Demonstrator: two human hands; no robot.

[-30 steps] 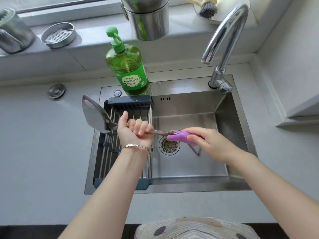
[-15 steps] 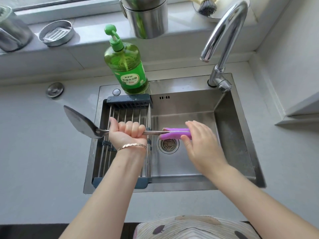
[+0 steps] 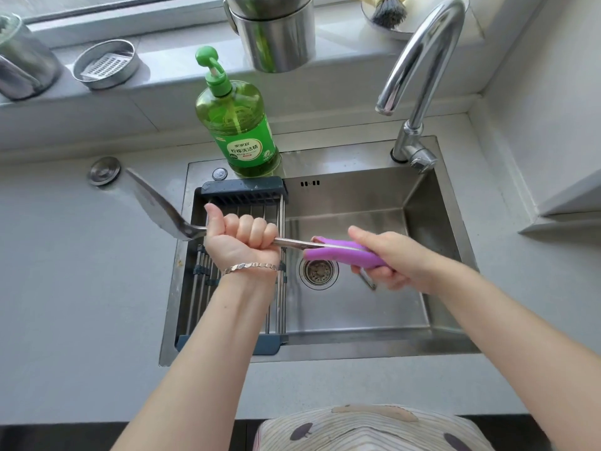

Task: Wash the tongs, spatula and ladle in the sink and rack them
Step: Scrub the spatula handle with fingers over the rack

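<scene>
"Over the sink [image 3: 429, 203], what are the hands doing?"

"Both are on the spatula [image 3: 157, 206]. The left hand [image 3: 242, 239] is clenched round the bare metal shaft, thumb up, with a bracelet [image 3: 250, 266] on the wrist. The right hand [image 3: 395, 258] grasps the purple handle [image 3: 341, 255] from the right end."

"Where does the spatula lie?"

"Crossways above the sink, touching nothing but the hands. Its blade reaches past the sink's left edge, over the bench [image 3: 81, 288], turned on edge and near a round metal plug [image 3: 104, 170]. Seen from the head camera, the handle's left end sits just above the drain [image 3: 318, 273]."

"And the rack [image 3: 244, 190]?"

"It fills the left part of the sink, under the left hand."

"Anything else in the basin?"

"A thin metal piece [image 3: 369, 281] shows just below the right hand. I can't tell what it is."

"Around the sink?"

"A green soap bottle [image 3: 237, 125] stands on the back rim, just behind the rack. The tap [image 3: 419, 60] rises from the back right corner. On the windowsill [image 3: 169, 53] sit a metal pot [image 3: 276, 37], a brush [image 3: 388, 9] and a round tin [image 3: 105, 63]."
</scene>
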